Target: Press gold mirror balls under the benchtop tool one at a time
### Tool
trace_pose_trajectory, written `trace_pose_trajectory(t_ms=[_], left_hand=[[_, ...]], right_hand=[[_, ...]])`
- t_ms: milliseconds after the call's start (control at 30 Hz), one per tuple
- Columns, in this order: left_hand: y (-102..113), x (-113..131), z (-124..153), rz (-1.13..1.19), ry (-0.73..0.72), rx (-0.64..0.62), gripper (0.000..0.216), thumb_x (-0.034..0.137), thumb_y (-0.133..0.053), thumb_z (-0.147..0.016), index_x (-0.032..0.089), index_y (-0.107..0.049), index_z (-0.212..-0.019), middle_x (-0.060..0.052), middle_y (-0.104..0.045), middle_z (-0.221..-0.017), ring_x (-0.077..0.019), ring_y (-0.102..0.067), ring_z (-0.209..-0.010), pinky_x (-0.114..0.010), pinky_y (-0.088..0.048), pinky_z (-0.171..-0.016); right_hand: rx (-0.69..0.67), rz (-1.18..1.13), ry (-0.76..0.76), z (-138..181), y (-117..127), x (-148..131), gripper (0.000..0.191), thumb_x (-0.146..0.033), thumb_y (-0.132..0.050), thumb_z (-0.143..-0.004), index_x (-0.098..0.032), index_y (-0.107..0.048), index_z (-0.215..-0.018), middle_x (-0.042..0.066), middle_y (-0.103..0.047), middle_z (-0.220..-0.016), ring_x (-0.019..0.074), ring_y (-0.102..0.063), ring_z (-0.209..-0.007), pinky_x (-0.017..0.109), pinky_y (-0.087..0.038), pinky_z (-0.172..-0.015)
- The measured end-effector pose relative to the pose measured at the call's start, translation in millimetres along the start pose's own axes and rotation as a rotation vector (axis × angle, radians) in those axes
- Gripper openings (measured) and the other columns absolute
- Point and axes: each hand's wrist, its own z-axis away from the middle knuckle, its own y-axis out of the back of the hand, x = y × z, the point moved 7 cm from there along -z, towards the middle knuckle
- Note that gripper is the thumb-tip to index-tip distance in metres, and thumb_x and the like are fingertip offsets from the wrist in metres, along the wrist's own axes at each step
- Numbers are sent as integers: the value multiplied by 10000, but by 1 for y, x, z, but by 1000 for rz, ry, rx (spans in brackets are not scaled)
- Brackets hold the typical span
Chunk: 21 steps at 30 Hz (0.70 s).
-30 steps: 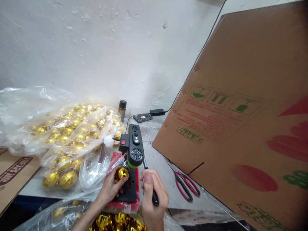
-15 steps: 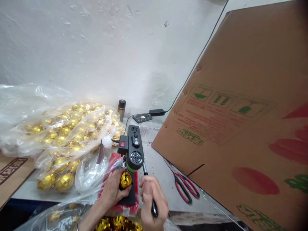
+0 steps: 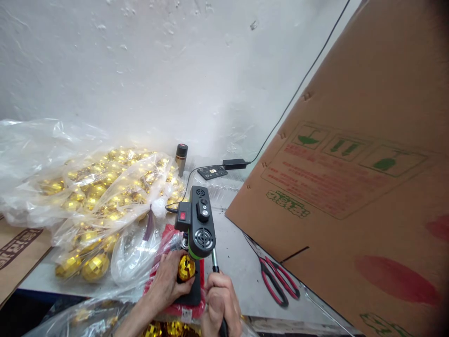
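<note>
On the table (image 3: 242,281), a clear bag (image 3: 31,140) bulges with gold balls (image 3: 95,267), finished or waiting, I can't tell. At the black press (image 3: 197,200), the right hand (image 3: 223,299) grips the lever (image 3: 215,260); the left hand (image 3: 169,277) holds a single ball (image 3: 187,268) at the head (image 3: 204,238), apparently midway.

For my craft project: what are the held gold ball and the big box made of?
The gold ball looks glossy, with mirror-like facets; perhaps plastic or glass, I can't tell. The big box looks like matte cardboard: a dull, brown, printed side.
</note>
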Motion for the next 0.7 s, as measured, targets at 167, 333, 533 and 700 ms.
trace_pose_trajectory(t_ms=[167, 333, 533, 700], left_hand=[[-2, -1, 1, -12, -8, 19, 498, 340, -757, -778, 195, -697, -1251, -140, -795, -1128, -363, -724, -989, -499, -545, -889], [-1, 1, 1, -16, -8, -10, 508, 312, -740, -796, 193, -680, -1286, -143, -795, -1174, -369, -732, -1026, -512, -554, -903], [1, 4, 1, -35, -4, 8, 494, 290, -752, -771, 199, -698, -1254, -130, -796, -1127, -362, -733, -994, -497, -565, -882], [2, 5, 0, -22, 15, 5, 494, 298, -755, -770, 199, -702, -1251, -134, -795, -1135, -361, -726, -998, -494, -570, -883]], right_hand=[[58, -3, -16, -1, -3, -5, 336, -31, -380, -1031, -231, -513, -796, -38, -562, -798, 122, -539, -726, 296, -465, -856], [94, 10, -13, -2, -4, -8, 341, -68, -372, -1059, -226, -480, -777, -48, -526, -793, 111, -501, -718, 275, -458, -867], [111, 12, -6, -1, -5, -6, 359, -152, -358, -1112, -228, -457, -775, -59, -501, -798, 102, -490, -721, 264, -467, -881], [122, 18, 26, 0, -5, -4, 384, -217, -375, -1140, -223, -473, -769, -64, -511, -788, 90, -488, -707, 260, -480, -895]])
